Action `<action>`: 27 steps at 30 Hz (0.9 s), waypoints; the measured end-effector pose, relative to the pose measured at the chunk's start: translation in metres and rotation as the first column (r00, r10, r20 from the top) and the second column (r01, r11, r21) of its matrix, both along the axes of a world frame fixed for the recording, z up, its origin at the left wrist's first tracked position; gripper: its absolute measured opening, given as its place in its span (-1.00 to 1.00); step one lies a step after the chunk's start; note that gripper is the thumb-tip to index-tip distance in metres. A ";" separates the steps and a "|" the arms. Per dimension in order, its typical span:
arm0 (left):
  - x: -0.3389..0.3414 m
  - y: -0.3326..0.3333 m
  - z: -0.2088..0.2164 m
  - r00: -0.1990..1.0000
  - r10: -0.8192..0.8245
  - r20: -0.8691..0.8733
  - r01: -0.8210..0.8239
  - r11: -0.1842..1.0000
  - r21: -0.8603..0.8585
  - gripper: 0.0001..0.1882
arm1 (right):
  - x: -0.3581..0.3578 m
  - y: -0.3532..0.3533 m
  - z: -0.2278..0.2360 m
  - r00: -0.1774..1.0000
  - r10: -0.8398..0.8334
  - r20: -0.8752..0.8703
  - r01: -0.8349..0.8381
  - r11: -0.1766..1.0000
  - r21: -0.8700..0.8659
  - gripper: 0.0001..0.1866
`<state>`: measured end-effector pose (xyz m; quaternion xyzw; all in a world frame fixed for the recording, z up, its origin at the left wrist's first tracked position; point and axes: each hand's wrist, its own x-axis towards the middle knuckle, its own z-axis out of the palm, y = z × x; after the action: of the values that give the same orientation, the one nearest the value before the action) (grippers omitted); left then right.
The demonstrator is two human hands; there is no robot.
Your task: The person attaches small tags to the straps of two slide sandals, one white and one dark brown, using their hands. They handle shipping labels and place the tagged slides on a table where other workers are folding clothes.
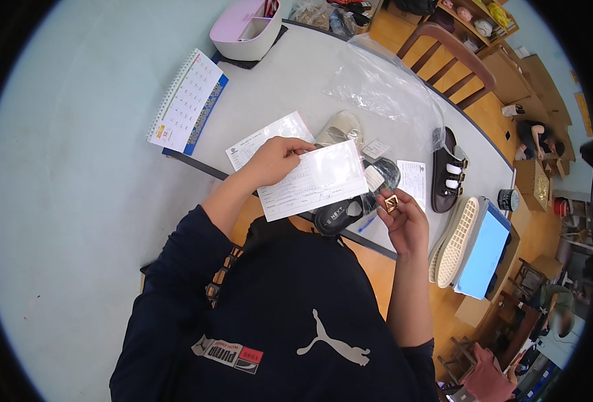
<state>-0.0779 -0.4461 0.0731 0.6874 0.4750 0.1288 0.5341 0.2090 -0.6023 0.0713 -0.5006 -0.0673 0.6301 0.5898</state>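
My left hand point(277, 163) pinches the top edge of a white printed form point(313, 191), which is held tilted over the near table edge. Another form point(248, 145) lies partly under that hand. In the fingers of my right hand point(407, 224) is a small gold buckle point(391, 203). Between the hands, a black slide sandal point(335, 216) is partly covered by the form, with dark clear-wrapped footwear point(390, 171) beside it. Behind the form sits a beige shoe point(344, 126) next to a small tag point(375, 149). A smaller paper slip point(412, 174) lies beyond my right hand.
A dark buckled sandal point(445, 181), cream soles point(456, 241), a blue folder point(484, 251) and a round tin point(508, 199) stand to the right. Clear plastic point(383, 80), a calendar point(189, 104) and a pink-white box point(246, 30) lie farther back. A wooden chair point(447, 57) stands beyond.
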 end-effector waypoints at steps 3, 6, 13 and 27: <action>0.017 -0.002 0.004 0.997 -0.071 0.033 0.073 0.996 -0.048 -0.58 | 0.000 -0.003 0.004 1.000 -0.003 0.011 0.003 1.000 0.000 -0.68; 0.027 -0.003 0.003 0.988 -0.128 0.085 0.131 0.991 -0.019 -0.59 | 0.001 -0.007 0.007 0.998 -0.002 0.058 0.003 1.000 -0.030 -0.68; 0.035 0.000 0.000 0.979 -0.188 0.075 0.191 0.981 -0.032 -0.57 | 0.003 -0.011 0.009 0.995 -0.062 0.075 0.065 0.997 -0.042 -0.69; 0.002 0.038 0.006 0.996 -0.083 -0.020 0.084 0.995 0.054 -0.57 | 0.002 0.001 0.006 0.980 -0.113 0.163 0.125 0.990 -0.071 -0.73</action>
<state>-0.0762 -0.4077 0.0789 0.7223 0.4466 0.1135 0.5157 0.2115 -0.6013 0.0774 -0.5757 -0.0582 0.5541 0.5985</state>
